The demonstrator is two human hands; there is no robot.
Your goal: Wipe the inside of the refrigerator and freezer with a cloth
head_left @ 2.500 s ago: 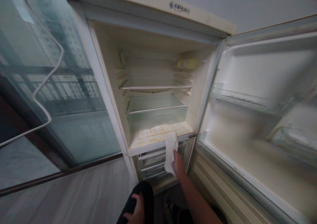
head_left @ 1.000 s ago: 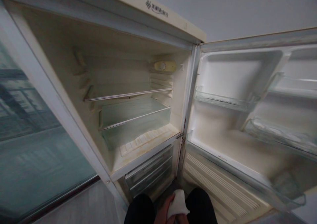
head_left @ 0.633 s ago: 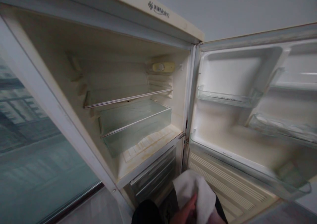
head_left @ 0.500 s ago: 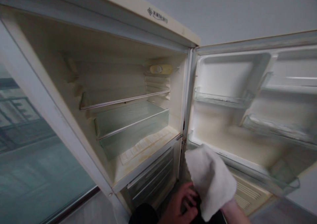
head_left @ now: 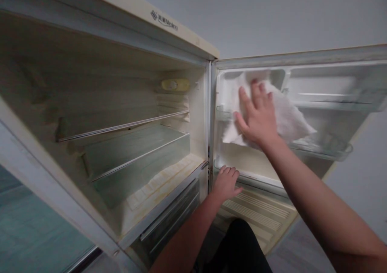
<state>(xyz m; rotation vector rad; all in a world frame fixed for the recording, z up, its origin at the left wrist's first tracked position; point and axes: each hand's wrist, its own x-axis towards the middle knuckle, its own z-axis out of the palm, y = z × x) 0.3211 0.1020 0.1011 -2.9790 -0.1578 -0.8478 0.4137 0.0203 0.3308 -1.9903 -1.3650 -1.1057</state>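
Observation:
High on the inside of the open fridge door, my right hand presses a white cloth against the panel, fingers spread over it and slightly blurred. The cloth hangs out on both sides of the hand and covers part of the upper door shelf. Lower down, my left hand is at the hinge-side end of the bottom door shelf. Its fingers are extended, with nothing seen in them; whether they touch the shelf I cannot tell.
The fridge compartment stands open at left, with a wire-edged shelf and a clear drawer. Beneath are a freezer section and its open ribbed door. My knee is below my hands.
My right hand has carried the cloth from low by the bottom door shelf up to the upper panel. My left hand has risen to the bottom door shelf. The view has shifted right.

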